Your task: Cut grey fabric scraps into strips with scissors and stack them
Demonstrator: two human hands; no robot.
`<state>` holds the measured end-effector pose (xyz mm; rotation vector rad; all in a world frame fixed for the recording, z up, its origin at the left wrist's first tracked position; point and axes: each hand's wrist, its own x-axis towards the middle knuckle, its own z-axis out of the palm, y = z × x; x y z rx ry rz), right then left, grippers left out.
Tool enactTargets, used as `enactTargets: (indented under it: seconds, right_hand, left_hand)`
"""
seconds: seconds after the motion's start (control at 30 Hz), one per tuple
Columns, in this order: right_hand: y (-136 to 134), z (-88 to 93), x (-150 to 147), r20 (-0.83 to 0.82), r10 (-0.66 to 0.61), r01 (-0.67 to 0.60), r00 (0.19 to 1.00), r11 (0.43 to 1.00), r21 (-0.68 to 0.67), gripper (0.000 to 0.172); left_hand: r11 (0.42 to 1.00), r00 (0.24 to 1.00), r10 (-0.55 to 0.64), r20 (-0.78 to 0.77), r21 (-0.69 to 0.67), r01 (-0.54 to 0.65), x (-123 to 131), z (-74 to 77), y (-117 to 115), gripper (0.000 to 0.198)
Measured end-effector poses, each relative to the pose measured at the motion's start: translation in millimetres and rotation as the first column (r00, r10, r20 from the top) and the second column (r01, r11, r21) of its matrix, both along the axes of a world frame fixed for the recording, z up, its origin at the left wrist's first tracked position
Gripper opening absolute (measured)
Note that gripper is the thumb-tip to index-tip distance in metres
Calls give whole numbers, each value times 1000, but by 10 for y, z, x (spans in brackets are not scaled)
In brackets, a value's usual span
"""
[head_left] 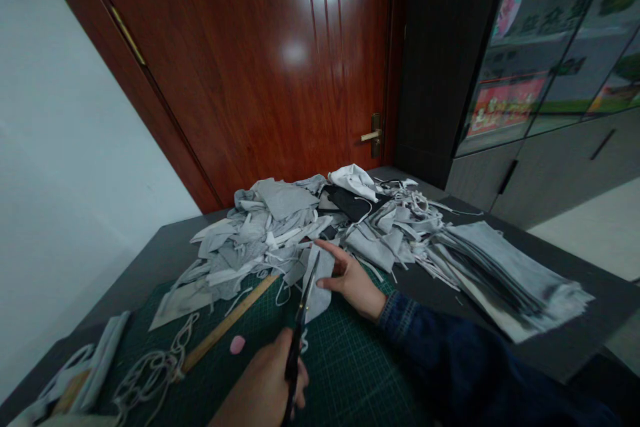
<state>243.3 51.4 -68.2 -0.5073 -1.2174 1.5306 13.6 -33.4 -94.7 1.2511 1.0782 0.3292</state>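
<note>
My left hand (267,383) is closed around a pair of scissors (293,368) with dark handles, low in the head view. The scissor blades point up and away, lying along a small piece of grey fabric (320,293). My right hand (354,285), in a dark blue denim sleeve, pinches that piece at its right edge between thumb and fingers. Whether the blades are parted is hard to make out. Beneath both hands is a green cutting mat (345,367). A wooden ruler (227,325) and a pink piece of chalk-like material (237,345) lie to the left.
Heaped grey fabric pieces (260,227) spread along the back of the dark table (170,247). A layered fabric stack (510,270) lies at right. Tangled white cord (155,367) and a rolled grey cloth (105,360) are at left. Behind stands a brown door (240,80).
</note>
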Motion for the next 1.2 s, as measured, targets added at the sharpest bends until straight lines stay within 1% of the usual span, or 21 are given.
enactTargets:
  seconds: [0.03,0.1,0.23,0.4,0.47,0.63,0.8,0.87,0.9,0.97,1.03,1.07,1.13,1.2]
  right_hand:
    - [1,-2,-1,-6,4,-4,1000,1000,0,84]
    - [1,-4,-4,-15,9,-9,1000,1000,2,85]
    - [-12,5,-6,-3,28,-28,1000,1000,-6,89]
    - [-32,24,1,28,47,-46,999,999,-21,98]
    - [-29,17,2,29,43,-43,999,999,-16,99]
    - [-13,-15,-7,36,36,-36,999,999,2,99]
    - [-14,17,12,23,46,-46,999,999,-8,101]
    - [3,40,42,9,31,-31,999,1000,-3,96]
    - [19,48,61,13,9,-9,1000,1000,3,89]
    - [62,50,97,41,-76,75,996,997,23,68]
    - [110,31,122,68,-184,181,981,982,45,50]
    - [130,17,128,73,-223,220,972,974,50,45]
    - [154,-13,126,72,-253,250,965,967,45,45]
    - [155,-36,110,76,-236,234,969,972,29,49]
  left_hand:
    - [1000,1000,2,21,-8,-2,0,-16,5,35]
    - [999,999,31,40,29,-32,10,-46,-13,34]
    - [991,997,70,15,116,-71,49,-85,-83,36]
    - [975,994,106,4,197,-104,89,-75,-111,32]
    - [978,995,104,5,180,-103,91,-44,-105,30]
    - [998,998,53,28,41,-54,52,34,-63,29]
    - [1000,1000,26,15,15,-26,-6,24,-6,32]
    - [1000,1000,1,-5,-8,-1,-11,17,18,34]
    - [1000,1000,-3,-11,-23,3,-8,17,25,36]
    - [999,1000,4,-20,-39,-5,13,21,18,40]
    - [999,998,46,-37,3,-46,47,32,-20,41]
    - [997,996,74,-51,41,-72,69,41,-48,41]
    - [988,989,119,-92,113,-109,114,69,-110,40]
    - [977,980,154,-124,169,-133,157,115,-162,39]
